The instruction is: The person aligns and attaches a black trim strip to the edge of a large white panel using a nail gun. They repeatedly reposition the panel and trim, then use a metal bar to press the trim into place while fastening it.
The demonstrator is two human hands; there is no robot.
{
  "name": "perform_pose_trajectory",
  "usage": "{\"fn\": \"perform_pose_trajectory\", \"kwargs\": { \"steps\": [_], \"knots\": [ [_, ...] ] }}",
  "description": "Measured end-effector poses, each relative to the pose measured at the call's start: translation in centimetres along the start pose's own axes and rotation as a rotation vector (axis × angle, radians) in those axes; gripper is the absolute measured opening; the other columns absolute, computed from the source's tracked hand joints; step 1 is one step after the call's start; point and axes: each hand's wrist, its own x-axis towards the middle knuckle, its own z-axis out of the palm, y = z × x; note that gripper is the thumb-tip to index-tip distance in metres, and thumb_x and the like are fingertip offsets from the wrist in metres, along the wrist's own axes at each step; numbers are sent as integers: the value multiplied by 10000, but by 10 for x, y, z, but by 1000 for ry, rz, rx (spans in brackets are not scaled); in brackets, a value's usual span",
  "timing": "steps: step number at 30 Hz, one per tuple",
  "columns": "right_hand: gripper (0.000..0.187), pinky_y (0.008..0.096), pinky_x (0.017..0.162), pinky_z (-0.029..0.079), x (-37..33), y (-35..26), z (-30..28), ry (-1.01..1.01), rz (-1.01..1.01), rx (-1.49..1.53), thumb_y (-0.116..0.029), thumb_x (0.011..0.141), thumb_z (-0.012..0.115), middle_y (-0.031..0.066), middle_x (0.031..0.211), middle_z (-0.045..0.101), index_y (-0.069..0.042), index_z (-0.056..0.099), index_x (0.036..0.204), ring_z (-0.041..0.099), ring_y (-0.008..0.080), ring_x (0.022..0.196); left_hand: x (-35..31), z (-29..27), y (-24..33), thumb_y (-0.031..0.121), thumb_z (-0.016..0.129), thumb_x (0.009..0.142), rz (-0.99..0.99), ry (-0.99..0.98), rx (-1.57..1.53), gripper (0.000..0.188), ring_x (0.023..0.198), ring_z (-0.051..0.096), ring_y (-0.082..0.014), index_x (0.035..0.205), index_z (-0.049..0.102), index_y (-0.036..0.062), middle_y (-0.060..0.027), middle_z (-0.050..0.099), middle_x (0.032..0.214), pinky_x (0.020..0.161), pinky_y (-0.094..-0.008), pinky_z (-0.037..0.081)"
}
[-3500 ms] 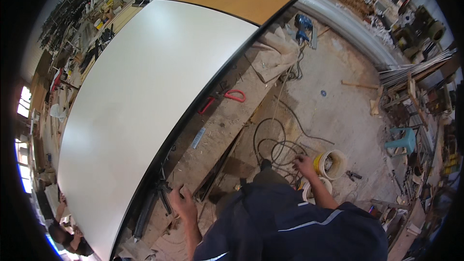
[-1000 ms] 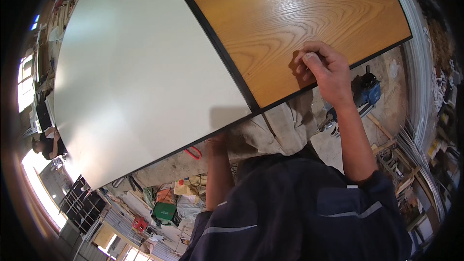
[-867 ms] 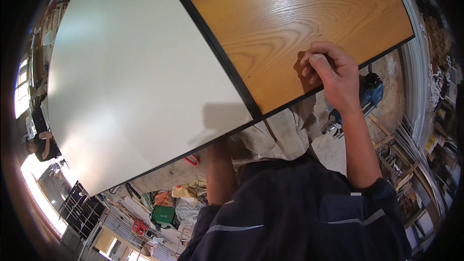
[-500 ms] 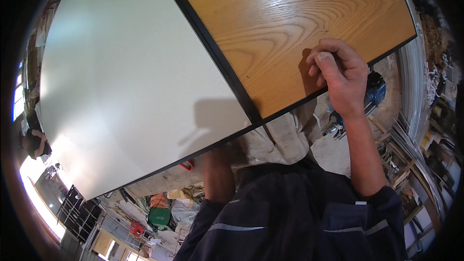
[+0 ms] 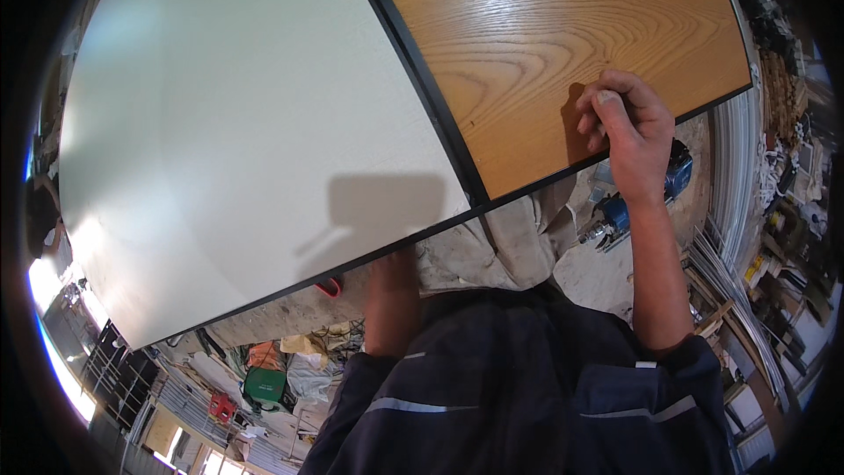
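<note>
Cluttered workshop all around, daylight at far left. Big white panel [image 5: 229,114] fills the upper left; smaller wood-grain panel [image 5: 563,31] sits right of it, black strip [image 5: 440,114] between. Beige cloth [image 5: 505,246] shows under the near edge. Left forearm [image 5: 392,312] runs in under that edge; left hand hidden, state can't be told. Blue power tool [image 5: 678,173] partly behind right wrist. Right hand [image 5: 629,119] over wood-grain panel's near edge, fingers curled, can't tell if anything's pinched.
</note>
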Motion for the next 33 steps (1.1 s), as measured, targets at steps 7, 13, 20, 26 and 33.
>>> {"fn": "perform_pose_trajectory", "kwargs": {
  "steps": [7,13,20,26,33],
  "knots": [
    [125,194,541,452,-2,-1,10,10,-38,-159,-82,962,659,3,823,671,-6,682,1059,597,39,663,-29,-15,16,261,578,964,-21,-9,-26,354,1185,589,-325,1266,630,85,-141,634,1268,1012,-465,473],
    [120,200,549,449,0,-3,12,62,-1,-186,-90,946,680,-7,777,659,-5,690,1031,592,32,652,-76,-38,38,257,593,952,-33,-85,-51,340,1159,607,-324,1243,648,91,-142,653,1236,993,-463,485],
    [116,203,574,460,-3,0,11,54,-11,-162,-87,936,689,-8,765,658,-4,697,1017,604,43,649,-88,-46,50,252,610,939,-20,-103,-27,324,1128,628,-323,1217,671,96,-142,674,1198,970,-460,499],
    [110,209,581,461,-2,0,14,23,-34,-151,-67,939,663,-3,790,662,4,684,1019,596,46,659,-58,-25,35,248,625,927,18,-40,54,311,1102,646,-322,1194,690,102,-143,692,1166,951,-457,511],
    [123,234,627,471,0,0,4,-16,-19,-46,-65,915,660,28,768,641,29,678,992,569,56,674,-11,-4,8,243,642,914,156,3,218,296,1071,667,-321,1167,712,108,-144,714,1129,929,-454,525]
  ]
}}
